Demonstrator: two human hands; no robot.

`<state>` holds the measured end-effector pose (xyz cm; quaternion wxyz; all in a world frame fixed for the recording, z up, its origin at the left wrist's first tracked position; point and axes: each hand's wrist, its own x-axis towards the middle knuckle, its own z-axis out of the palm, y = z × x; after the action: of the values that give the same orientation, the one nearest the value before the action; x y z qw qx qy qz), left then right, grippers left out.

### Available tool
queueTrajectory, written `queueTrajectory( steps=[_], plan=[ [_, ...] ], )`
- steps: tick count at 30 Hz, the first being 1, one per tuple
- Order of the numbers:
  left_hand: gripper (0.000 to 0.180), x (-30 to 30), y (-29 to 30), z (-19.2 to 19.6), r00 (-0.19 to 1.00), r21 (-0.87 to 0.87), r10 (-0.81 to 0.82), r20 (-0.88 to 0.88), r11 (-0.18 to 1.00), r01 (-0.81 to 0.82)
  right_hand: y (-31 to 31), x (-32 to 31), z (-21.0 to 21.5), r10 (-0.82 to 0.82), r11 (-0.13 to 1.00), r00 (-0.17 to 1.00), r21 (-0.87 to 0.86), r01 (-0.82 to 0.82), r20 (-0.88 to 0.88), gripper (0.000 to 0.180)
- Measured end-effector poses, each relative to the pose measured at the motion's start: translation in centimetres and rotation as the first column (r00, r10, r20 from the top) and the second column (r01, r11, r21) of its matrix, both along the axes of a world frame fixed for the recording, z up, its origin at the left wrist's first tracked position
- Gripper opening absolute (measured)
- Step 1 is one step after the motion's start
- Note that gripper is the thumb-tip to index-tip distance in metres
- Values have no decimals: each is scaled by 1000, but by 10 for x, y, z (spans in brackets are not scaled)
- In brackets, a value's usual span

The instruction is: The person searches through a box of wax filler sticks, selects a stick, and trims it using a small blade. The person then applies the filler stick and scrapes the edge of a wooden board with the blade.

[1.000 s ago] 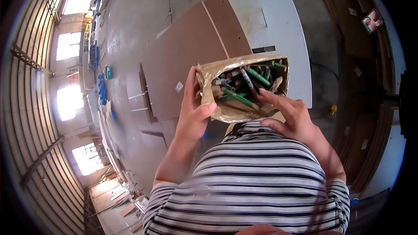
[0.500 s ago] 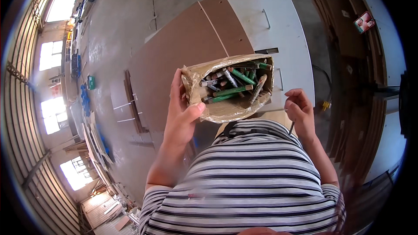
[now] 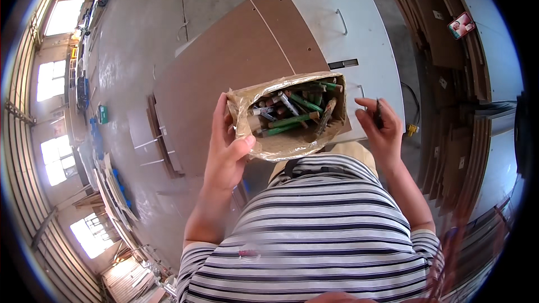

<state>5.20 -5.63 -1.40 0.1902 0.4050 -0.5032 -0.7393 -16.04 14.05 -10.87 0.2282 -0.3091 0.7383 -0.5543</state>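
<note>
**Box of tools held up in the left hand, one piece in the right**

Nearest the camera is the person's black-and-white striped shirt (image 3: 314, 230), with both forearms rising from it. The left hand (image 3: 227, 146) is clenched on the left end of a worn, tape-wrapped brown cardboard box (image 3: 292, 113), thumb pressed against its near wall and fingers up its far side, so the box is held in the air in front of the chest. Inside lies a jumble of green-handled and dark metal tools (image 3: 292, 111). The right hand (image 3: 382, 129) is just beside the box's right end, apart from it, fingers pinched on a thin dark rod-like piece (image 3: 378, 113) held roughly upright. Below and beyond the box lie large brown fibreboard sheets (image 3: 224, 67) and a pale grey panel with metal handles (image 3: 348, 28) on the concrete floor (image 3: 146, 17). Further right, stacked brown boards (image 3: 443, 50) stand on edge.
</note>
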Motion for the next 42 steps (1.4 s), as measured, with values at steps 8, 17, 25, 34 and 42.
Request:
queueTrajectory(
  steps=[8, 17, 25, 34, 42],
  plan=[
    [101, 0, -2, 0, 999, 12, 19, 26, 1000, -19, -57, 0, 22, 100, 994, 869, 77, -71, -485, 37],
    [102, 31, 5, -32, 998, 140, 3, 66, 990, -13, -41, 9, -1, 182, 983, 821, 125, -136, -541, 49],
    [99, 21, 0, -45, 997, 240, 28, 68, 970, -43, -37, 19, -18, 302, 953, 820, 152, -261, -486, 43],
    [96, 13, -40, -84, 995, 267, 62, 75, 960, -79, -27, 40, -66, 190, 977, 967, 130, -169, -168, 45],
    [108, 26, -56, -99, 982, 112, -140, 123, 986, 126, -32, 29, -104, 102, 980, 751, 61, -187, 653, 49]
  ],
)
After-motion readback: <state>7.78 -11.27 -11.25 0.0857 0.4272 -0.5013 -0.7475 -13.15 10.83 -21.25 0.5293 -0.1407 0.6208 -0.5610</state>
